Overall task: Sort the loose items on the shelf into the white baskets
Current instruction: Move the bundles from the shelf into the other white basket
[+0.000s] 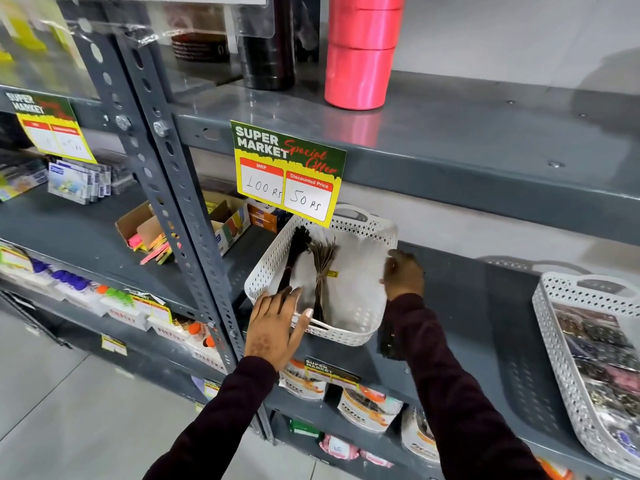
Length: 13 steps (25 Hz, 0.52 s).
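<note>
A white perforated basket [363,233] stands on the grey shelf [485,306] at centre. Inside lie a black bundle of thin ties [294,251] and a brown bundle [323,268] with a yellow tag. My left hand [277,323] rests flat on the basket's front left rim, fingers spread, holding nothing. My right hand [403,271] grips the basket's right rim from outside. A second white basket [561,327] at the right edge of the shelf holds several small packets.
A yellow price sign [289,171] hangs from the shelf above, over the basket's back. Pink tape rolls [362,50] stand on the upper shelf. A steel upright [187,202] rises left of the basket. Open boxes [228,220] sit behind it. Bare shelf lies between the baskets.
</note>
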Tool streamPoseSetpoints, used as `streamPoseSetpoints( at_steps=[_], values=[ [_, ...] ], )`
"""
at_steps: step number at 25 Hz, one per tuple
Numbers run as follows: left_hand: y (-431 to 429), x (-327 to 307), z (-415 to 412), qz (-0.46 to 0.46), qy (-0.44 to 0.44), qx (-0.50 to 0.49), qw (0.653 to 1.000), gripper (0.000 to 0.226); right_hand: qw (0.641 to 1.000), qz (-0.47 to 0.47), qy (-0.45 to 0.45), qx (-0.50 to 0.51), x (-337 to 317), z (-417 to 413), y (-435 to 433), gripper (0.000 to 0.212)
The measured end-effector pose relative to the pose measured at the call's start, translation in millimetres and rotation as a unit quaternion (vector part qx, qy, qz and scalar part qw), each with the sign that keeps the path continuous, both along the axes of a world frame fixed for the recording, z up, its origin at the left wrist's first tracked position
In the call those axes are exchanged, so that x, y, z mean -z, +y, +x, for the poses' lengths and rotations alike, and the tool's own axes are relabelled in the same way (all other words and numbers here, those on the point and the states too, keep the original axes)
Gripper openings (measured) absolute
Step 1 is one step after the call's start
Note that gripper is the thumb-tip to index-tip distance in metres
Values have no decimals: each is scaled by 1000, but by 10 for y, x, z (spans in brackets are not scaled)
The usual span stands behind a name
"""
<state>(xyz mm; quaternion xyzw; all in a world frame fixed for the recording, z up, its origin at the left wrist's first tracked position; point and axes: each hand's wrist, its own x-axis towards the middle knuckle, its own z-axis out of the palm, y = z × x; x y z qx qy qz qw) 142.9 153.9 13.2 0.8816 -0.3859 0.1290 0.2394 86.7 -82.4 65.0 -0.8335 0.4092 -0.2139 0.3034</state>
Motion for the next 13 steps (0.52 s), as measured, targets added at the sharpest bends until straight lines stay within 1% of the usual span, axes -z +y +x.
streamPoseSetpoints(
  at_steps=[1,2,4,5,6,8,10,13],
  values=[
    [-4,7,-2,-2,-1,-1,1000,64,999,-7,18,33,37,-168,-112,28],
    [-1,16,-5,-4,-3,-1,1000,63,997,10,67,45,118,-303,-177,29],
    [-9,23,-3,-6,-5,-1,1000,62,981,74,181,20,322,-415,-179,43],
    [-13,25,-2,-5,-5,0,1000,62,972,90,217,6,399,-418,-149,50],
    [-8,21,-4,-3,-3,-1,1000,62,970,84,228,0,419,-405,-123,52],
    [0,12,-9,-3,1,-2,1000,62,976,67,205,4,375,-363,-122,49],
    [16,10,-13,0,2,-1,1000,62,987,60,146,37,201,-330,-144,48],
    [0,14,-3,2,2,1,1000,63,994,-5,86,60,-175,-278,-163,46]
  ],
)
